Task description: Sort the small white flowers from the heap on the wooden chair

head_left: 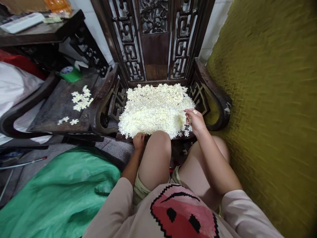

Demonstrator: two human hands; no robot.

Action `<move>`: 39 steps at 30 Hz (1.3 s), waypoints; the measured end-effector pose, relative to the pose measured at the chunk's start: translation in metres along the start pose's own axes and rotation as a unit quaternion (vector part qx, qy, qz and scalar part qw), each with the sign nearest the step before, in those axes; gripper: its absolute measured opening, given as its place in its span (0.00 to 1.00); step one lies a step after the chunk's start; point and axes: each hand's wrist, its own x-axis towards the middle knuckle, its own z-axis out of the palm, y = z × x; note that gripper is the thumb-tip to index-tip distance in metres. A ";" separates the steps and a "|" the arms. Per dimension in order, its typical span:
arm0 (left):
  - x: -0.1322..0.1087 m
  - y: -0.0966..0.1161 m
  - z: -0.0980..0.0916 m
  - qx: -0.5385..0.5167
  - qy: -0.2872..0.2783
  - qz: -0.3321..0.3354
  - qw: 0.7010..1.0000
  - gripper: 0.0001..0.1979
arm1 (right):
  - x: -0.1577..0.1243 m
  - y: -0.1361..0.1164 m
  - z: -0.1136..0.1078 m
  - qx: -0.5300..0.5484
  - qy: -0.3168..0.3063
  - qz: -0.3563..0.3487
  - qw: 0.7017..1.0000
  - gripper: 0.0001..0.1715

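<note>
A thick layer of small white flowers [153, 115] covers the seat of a dark carved wooden chair [157, 49]. Over the right side of the pile is my right hand [196, 122], its fingers curled round a few white flowers that show between them. My left hand [139, 140] is at the front edge of the seat, left of my knee, with its fingers bent in against the nearest flowers. What those fingers hold, if anything, is too small to make out.
Left of the chair, a wooden seat [56, 109] bears a few loose flowers [82, 98] and a green tape roll [70, 74]. Green sheeting [74, 188] lies at lower left. An olive textured surface [267, 109] rises close on the right. Curved armrests [220, 102] flank the pile.
</note>
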 end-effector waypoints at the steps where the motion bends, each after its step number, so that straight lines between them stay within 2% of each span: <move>1: 0.002 -0.001 0.000 0.008 -0.006 0.000 1.000 0.12 | 0.000 0.001 0.000 -0.001 -0.001 0.000 1.000 0.08; 9: 0.008 -0.005 -0.003 0.060 -0.027 0.007 0.998 0.11 | -0.001 -0.001 -0.005 -0.010 -0.024 -0.015 1.000 0.11; 15: -0.004 -0.003 -0.002 0.072 0.011 -0.009 0.997 0.14 | -0.002 -0.002 -0.004 -0.022 -0.020 -0.017 0.999 0.11; 21: -0.012 0.000 -0.004 0.030 0.042 -0.013 0.999 0.12 | -0.002 -0.002 -0.003 -0.020 -0.015 -0.018 1.000 0.10; 32: -0.040 -0.018 -0.004 -0.141 0.054 -0.004 0.988 0.13 | -0.001 0.003 -0.001 -0.031 -0.022 -0.026 0.999 0.10; 35: -0.043 -0.021 -0.010 -0.166 0.052 -0.026 0.984 0.14 | -0.003 0.000 -0.002 -0.027 -0.025 -0.020 0.999 0.10; 39: -0.046 -0.031 -0.026 -0.199 0.042 -0.122 0.972 0.18 | -0.004 -0.002 -0.001 -0.010 -0.029 -0.013 0.999 0.11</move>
